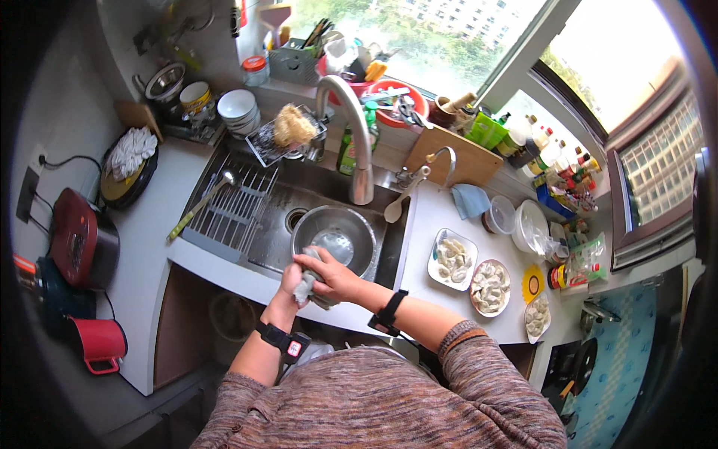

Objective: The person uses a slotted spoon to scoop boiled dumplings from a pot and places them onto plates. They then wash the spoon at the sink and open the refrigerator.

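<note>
At the sink's front edge, both of my hands are closed round a crumpled grey cloth (305,286). My left hand (289,283) grips it from the left, its fingers partly hidden by the cloth. From the right, my right hand (333,275) wraps over it, and a fold hangs out below. Just beyond them a round steel basin (353,221) sits in the metal sink (275,251), partly covered by my right hand. The tall curved faucet (362,172) hangs above the basin.
A drying rack (243,196) with a long-handled spoon (200,208) lies across the sink's left. Plates of dumplings (453,260) stand on the right counter. A white ladle (404,198) leans at the sink's right rim. A red pitcher (99,340) stands at the left.
</note>
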